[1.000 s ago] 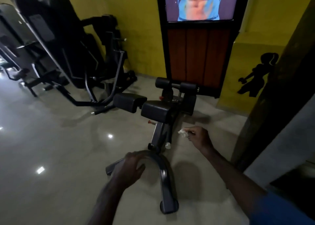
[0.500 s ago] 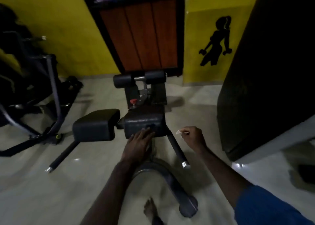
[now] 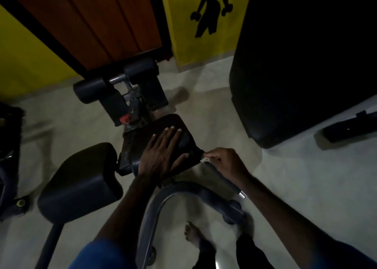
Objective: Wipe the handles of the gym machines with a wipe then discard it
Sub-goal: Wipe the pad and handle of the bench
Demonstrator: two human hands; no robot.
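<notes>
A dark hyperextension bench stands below me with two black thigh pads. My left hand [image 3: 163, 152] lies flat, fingers straight, on the right pad [image 3: 184, 139]. My right hand [image 3: 225, 163] pinches a small white wipe [image 3: 204, 159] against the top of the right handle bar [image 3: 224, 182], which slopes down to a chrome end cap [image 3: 242, 194]. The left pad [image 3: 81, 181] sits at lower left; below it a bar runs down, and I cannot tell whether it is the left handle.
Two black foam rollers [image 3: 114, 81] and a red knob [image 3: 124, 118] sit at the bench's far end by a wooden panel [image 3: 98, 18]. A large dark block [image 3: 306, 60] fills the right. The curved base tube [image 3: 163, 205] and my bare foot [image 3: 192, 233] are below.
I have come closer and bent over the bench. My left hand moved further up the right pad. My right hand brought the wipe onto the right handle bar.
</notes>
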